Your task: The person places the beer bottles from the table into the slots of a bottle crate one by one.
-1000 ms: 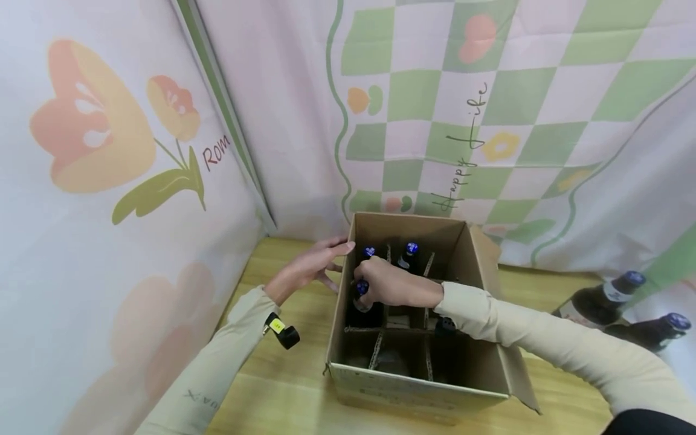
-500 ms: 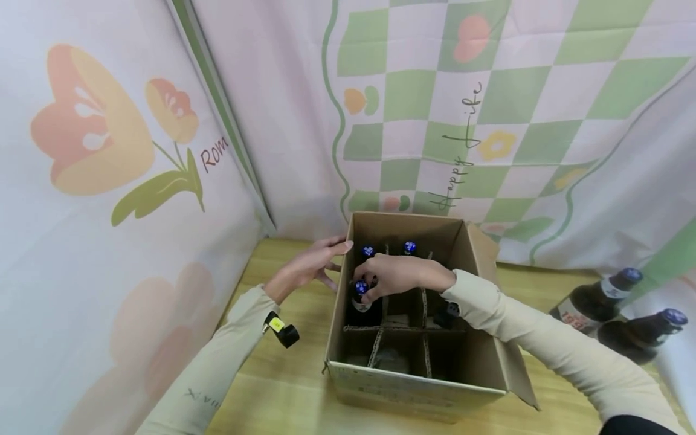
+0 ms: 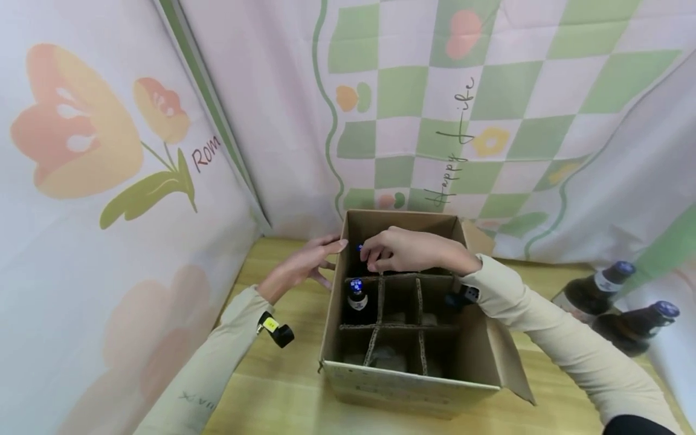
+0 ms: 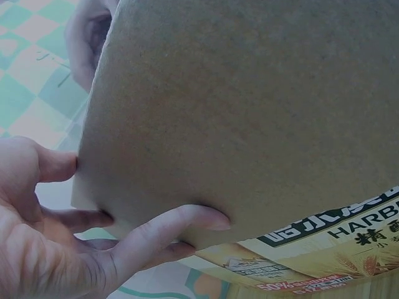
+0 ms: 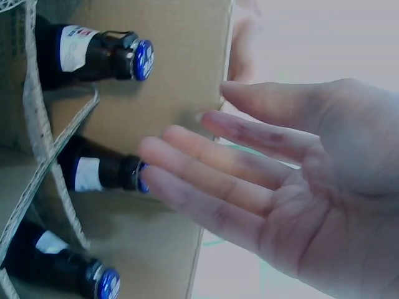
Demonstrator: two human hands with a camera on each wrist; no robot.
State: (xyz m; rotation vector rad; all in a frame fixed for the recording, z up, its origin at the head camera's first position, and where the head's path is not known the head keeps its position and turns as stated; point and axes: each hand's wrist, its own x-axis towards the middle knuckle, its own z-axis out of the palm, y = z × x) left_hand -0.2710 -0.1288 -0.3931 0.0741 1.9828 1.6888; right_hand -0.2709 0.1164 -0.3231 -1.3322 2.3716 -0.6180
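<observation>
A cardboard box (image 3: 410,386) with divided compartments stands on the table. One dark bottle (image 3: 357,296) with a blue cap sits in the middle compartment along its left wall. Behind it, in the back-left compartment, a second bottle (image 5: 103,174) stands with its cap at my right fingertips. A third bottle (image 5: 68,268) is next to that one; my hand hides it in the head view. My right hand (image 3: 410,249) hovers over the back row, fingers extended and holding nothing. My left hand (image 3: 301,266) rests its spread fingers against the outside of the left wall (image 4: 237,118).
To the right of the box, two more bottles (image 3: 592,293) with blue caps stand on the wooden table (image 3: 272,386). The box's right flap (image 3: 511,362) hangs outward. Printed curtains (image 3: 272,90) rise behind and to the left.
My right hand has let go of the bottle in the left middle compartment and moved up and back, over the rear bottles. My left hand stays at the box wall.
</observation>
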